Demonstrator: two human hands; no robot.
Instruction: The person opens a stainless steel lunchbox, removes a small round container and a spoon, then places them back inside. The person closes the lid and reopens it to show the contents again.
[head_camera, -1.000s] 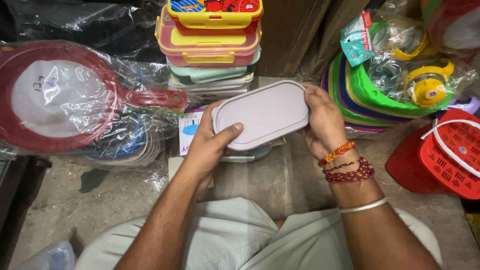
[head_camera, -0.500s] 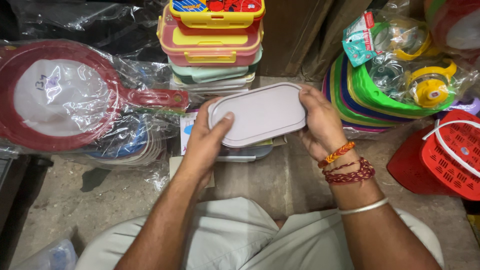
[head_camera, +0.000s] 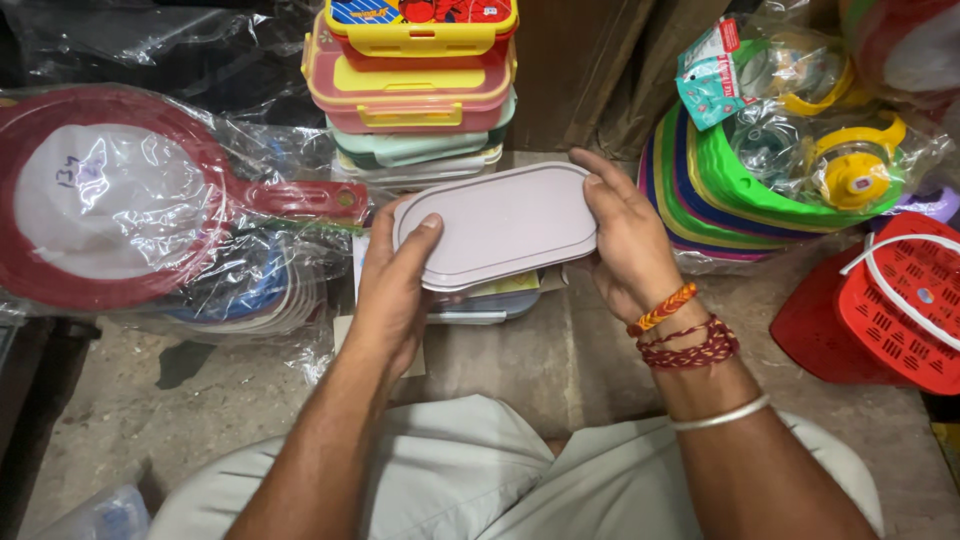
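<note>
1. The stack of colourful plastic lunch boxes (head_camera: 415, 85) stands just behind.
2. The pale lilac rounded-rectangular plastic lid (head_camera: 497, 222), slightly lower than before, hovers over a clear container (head_camera: 490, 300).
3. The left hand (head_camera: 390, 290) and right hand (head_camera: 630, 240) grip its ends.

Your view was evenly lit w/ soft overhead light, colours vivid. Glare streaked the plastic wrap (head_camera: 150, 190) on the left. Top-left corner was dark. Pale lid (head_camera: 500, 225) & both forearms were sharp; only faint shadow under your left hand (head_camera: 390, 290).
</note>
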